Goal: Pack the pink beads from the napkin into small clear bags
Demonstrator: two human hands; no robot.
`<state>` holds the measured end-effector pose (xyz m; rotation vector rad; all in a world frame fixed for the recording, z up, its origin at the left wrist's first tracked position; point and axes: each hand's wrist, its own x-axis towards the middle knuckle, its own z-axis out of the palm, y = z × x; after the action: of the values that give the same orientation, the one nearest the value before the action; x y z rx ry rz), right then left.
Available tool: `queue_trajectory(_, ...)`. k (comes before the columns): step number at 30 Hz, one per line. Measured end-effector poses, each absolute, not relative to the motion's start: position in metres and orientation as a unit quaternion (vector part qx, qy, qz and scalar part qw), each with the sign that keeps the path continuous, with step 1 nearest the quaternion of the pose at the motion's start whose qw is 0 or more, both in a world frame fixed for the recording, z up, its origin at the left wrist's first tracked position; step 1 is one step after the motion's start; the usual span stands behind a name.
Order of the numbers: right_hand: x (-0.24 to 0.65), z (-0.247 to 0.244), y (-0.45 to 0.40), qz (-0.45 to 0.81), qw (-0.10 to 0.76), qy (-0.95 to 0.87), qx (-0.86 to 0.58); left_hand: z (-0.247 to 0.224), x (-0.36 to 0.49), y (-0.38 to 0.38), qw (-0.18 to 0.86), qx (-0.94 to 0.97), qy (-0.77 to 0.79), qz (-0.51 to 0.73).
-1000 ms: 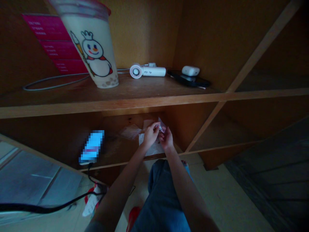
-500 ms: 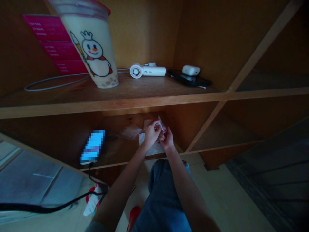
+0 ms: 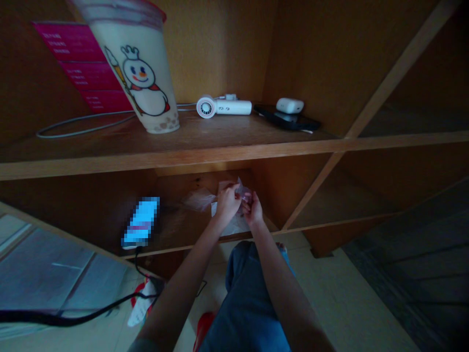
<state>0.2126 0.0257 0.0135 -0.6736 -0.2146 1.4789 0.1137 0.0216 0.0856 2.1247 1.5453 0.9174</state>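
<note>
Our left hand (image 3: 226, 205) and right hand (image 3: 253, 210) pinched a translucent plastic wrapper (image 3: 244, 194) — fingers tight — above a white paper sheet (image 3: 227, 225) on the wooden shelf (image 3: 176, 230).

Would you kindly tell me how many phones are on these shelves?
2: a black phone lies under the earbud case on the upper shelf, and a lit, pixelated phone lies on the lower shelf. Others may be hidden.

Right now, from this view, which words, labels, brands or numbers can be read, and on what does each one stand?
No text can be read with certainty.
Pink card: several lines of small print, too small to read.
White handheld fan: small dark marks on the handle, too small to read.
Lit phone screen: too blurred to read.
Snowman cup: no readable words.
</note>
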Motion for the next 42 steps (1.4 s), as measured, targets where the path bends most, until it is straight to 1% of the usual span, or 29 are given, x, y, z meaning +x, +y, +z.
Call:
queue_trajectory(2,0.212,0.013,0.026,0.663,0.679,-0.098,-0.299,0.091,0.113,0.020,0.172,0.753,0.556,0.306)
queue_trajectory(4,0.213,0.012,0.026,0.674,0.673,-0.095,-0.289,0.092,0.113,0.020,0.176,0.753,0.551,0.315)
queue_trajectory(8,0.216,0.012,0.026,0.691,0.656,-0.100,-0.287,0.085,0.112,0.022,0.208,0.738,0.528,0.365)
queue_trajectory(11,0.215,0.012,0.026,0.666,0.658,-0.124,-0.329,0.080,0.105,0.026,0.240,0.710,0.509,0.424)
queue_trajectory(14,0.214,0.011,0.027,0.570,0.675,-0.209,-0.419,0.076,0.087,0.033,0.265,0.657,0.488,0.510)
queue_trajectory(16,0.213,0.010,0.028,0.461,0.663,-0.313,-0.500,0.073,0.069,0.042,0.272,0.603,0.487,0.571)
queue_trajectory(17,0.212,0.010,0.027,0.398,0.642,-0.373,-0.538,0.071,0.059,0.047,0.281,0.574,0.484,0.597)
queue_trajectory(19,0.211,0.010,0.026,0.280,0.571,-0.488,-0.597,0.063,0.039,0.057,0.302,0.514,0.480,0.643)
queue_trajectory(22,0.209,0.013,0.022,0.175,0.433,-0.599,-0.651,0.046,0.010,0.071,0.310,0.466,0.500,0.661)
queue_trajectory(24,0.206,0.015,0.021,0.129,0.356,-0.632,-0.676,0.034,-0.005,0.077,0.286,0.463,0.547,0.635)
queue_trajectory(27,0.202,0.013,0.022,0.082,0.274,-0.647,-0.707,0.018,-0.020,0.078,0.210,0.491,0.640,0.553)
queue_trajectory(30,0.200,0.011,0.024,0.058,0.231,-0.653,-0.719,0.012,-0.026,0.071,0.159,0.544,0.689,0.452)
queue_trajectory(33,0.200,0.011,0.024,0.045,0.204,-0.657,-0.724,0.016,-0.028,0.064,0.065,0.592,0.710,0.376)
queue_trajectory(35,0.200,0.013,0.023,0.042,0.188,-0.657,-0.728,0.023,-0.029,0.062,0.009,0.625,0.698,0.350)
queue_trajectory(36,0.200,0.014,0.022,0.042,0.181,-0.657,-0.730,0.028,-0.030,0.061,0.000,0.653,0.679,0.335)
queue_trajectory(39,0.199,0.017,0.020,0.046,0.161,-0.659,-0.733,0.044,-0.033,0.066,0.015,0.768,0.590,0.250)
queue_trajectory(42,0.198,0.019,0.020,0.049,0.151,-0.665,-0.730,0.060,-0.035,0.073,0.058,0.861,0.496,0.098)
